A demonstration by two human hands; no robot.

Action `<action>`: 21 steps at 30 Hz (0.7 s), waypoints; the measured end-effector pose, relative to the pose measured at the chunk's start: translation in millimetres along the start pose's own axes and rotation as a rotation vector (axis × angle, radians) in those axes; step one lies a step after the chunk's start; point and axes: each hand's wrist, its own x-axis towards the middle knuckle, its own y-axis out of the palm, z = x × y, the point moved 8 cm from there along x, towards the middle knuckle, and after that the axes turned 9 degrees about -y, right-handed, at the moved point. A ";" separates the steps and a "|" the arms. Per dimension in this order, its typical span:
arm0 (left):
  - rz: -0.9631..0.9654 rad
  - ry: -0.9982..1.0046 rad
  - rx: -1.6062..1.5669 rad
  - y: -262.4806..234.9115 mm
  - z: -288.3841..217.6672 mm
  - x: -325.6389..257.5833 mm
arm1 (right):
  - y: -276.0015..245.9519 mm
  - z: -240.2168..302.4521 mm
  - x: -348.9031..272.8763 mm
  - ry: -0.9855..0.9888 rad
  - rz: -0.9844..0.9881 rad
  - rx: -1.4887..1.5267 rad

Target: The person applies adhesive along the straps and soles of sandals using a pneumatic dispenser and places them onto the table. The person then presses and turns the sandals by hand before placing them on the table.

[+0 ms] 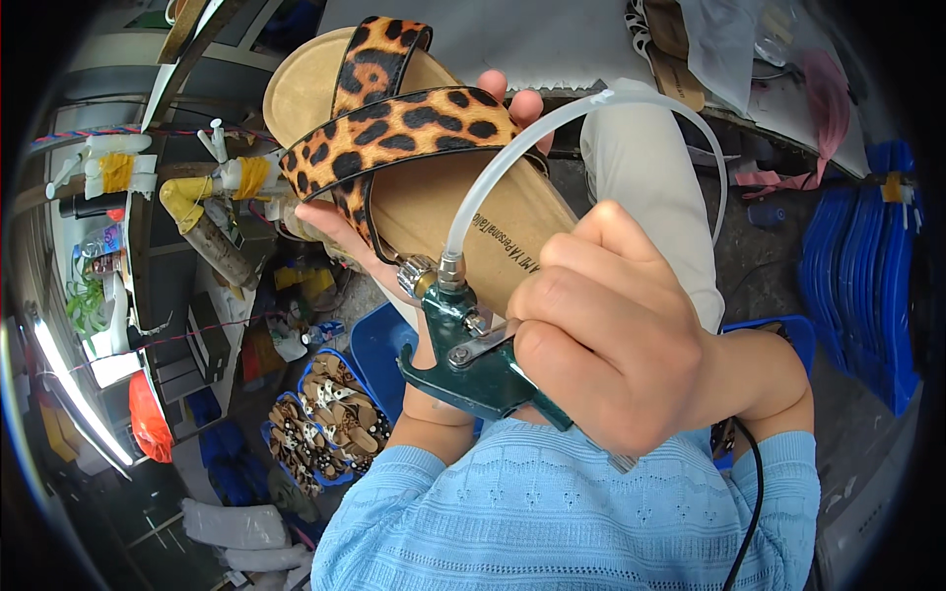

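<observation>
With the left hand [353, 242] gripping the leopard-print sandal [424, 207] beside the edge of the grey tabletop [532, 49] and the right hand [611, 325] closed round the green spray gun [473, 379], steadiness likely matters most — squeeze the lever [485, 345] lightly, nozzle [416, 276] just off the straps [404, 128].

leopard-print sandal [414, 126] behind green spray gun [488, 380]

Matt leopard-print slide sandal [434, 212], glossy green spray gun [448, 376]
Cloth-like straps [404, 130] with shiny black piping, smooth tan insole [294, 94]; knurled, polished metal knob [417, 277], smooth translucent plastic hose [532, 136]; creased translucent plastic film [719, 49] near the worktop's [552, 44] edge.
</observation>
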 end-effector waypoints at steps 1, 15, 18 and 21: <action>-0.011 0.002 -0.011 1.0 0.2 -0.3 | -0.4 0.9 0.4 0.002 0.006 0.003; -0.050 -0.018 0.040 0.2 3.7 2.9 | -10.1 5.1 -1.5 0.031 0.125 0.004; -0.054 -0.037 0.019 -1.7 4.7 4.3 | -12.7 3.2 -1.4 0.037 0.125 0.009; -0.046 -0.028 0.064 -2.2 5.5 6.4 | -16.5 2.2 0.2 0.055 0.138 0.006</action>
